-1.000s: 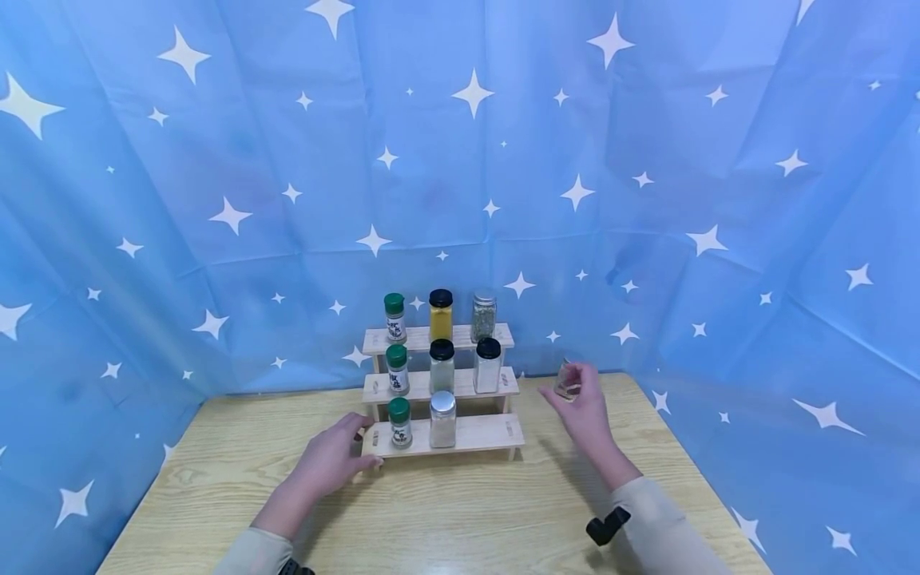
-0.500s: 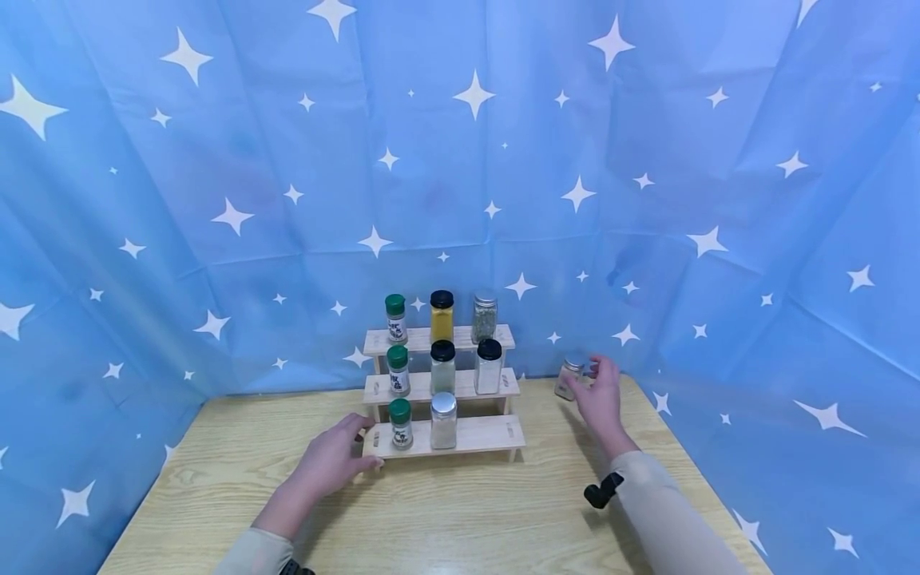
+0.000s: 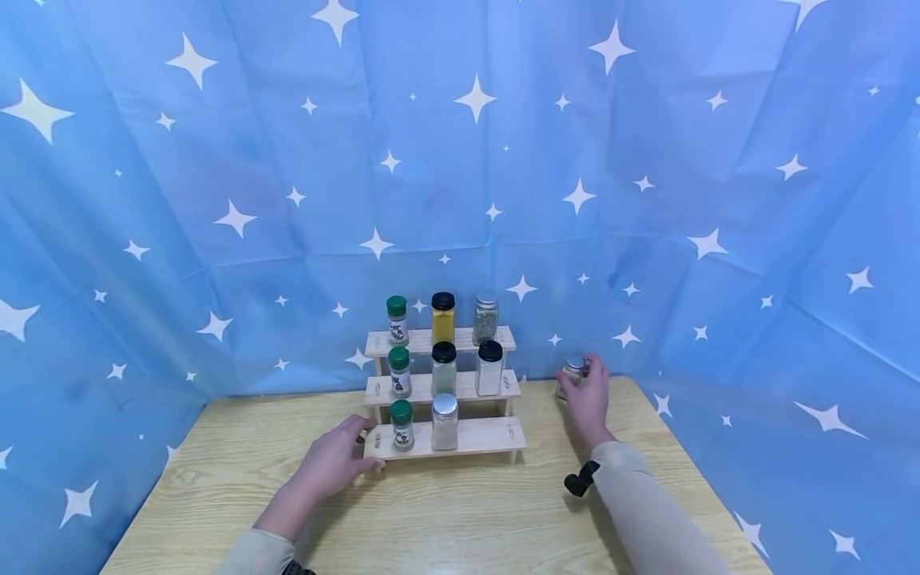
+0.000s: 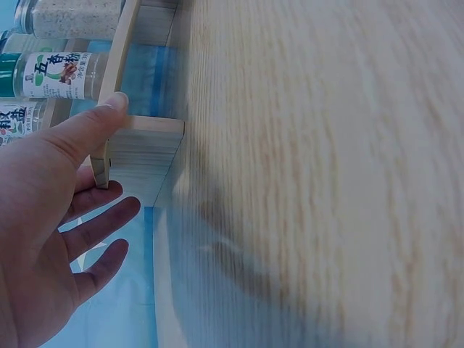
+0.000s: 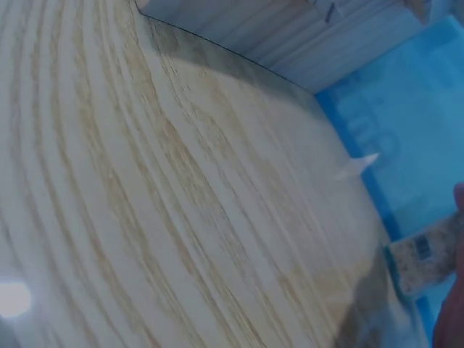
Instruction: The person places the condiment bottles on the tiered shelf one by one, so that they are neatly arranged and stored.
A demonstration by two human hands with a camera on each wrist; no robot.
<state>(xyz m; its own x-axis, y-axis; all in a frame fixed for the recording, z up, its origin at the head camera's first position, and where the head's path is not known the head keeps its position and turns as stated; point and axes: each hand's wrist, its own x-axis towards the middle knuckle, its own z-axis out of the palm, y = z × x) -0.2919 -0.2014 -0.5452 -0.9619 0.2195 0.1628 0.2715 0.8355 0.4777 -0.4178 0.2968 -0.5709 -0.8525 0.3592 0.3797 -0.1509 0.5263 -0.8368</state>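
My left hand [image 3: 332,459] holds the left end of the lowest board of a three-tier wooden spice rack [image 3: 492,435]. In the left wrist view its thumb [image 4: 112,105] lies on the board's front edge, with the index finger behind the board's end and the other fingers free. At the back right of the table, my right hand [image 3: 591,403] grips a small glass spice jar [image 3: 573,366] with a silver lid, thumb and fingers on either side. The right wrist view shows the lower part of that jar [image 5: 424,257] upright by the backdrop, its contents speckled and pale.
Green-capped shakers [image 3: 400,373] line the rack's left side. Beside them stand black-capped jars [image 3: 442,319] and silver-lidded jars [image 3: 445,423], one of them holding green herbs [image 3: 485,319]. A blue starry backdrop [image 3: 460,176] hangs behind the wooden table [image 3: 460,511].
The jar at the right has gone from tilted in my right hand to upright on the table. My right fingers loosened beside it, then closed round it again. The left hand stays put.
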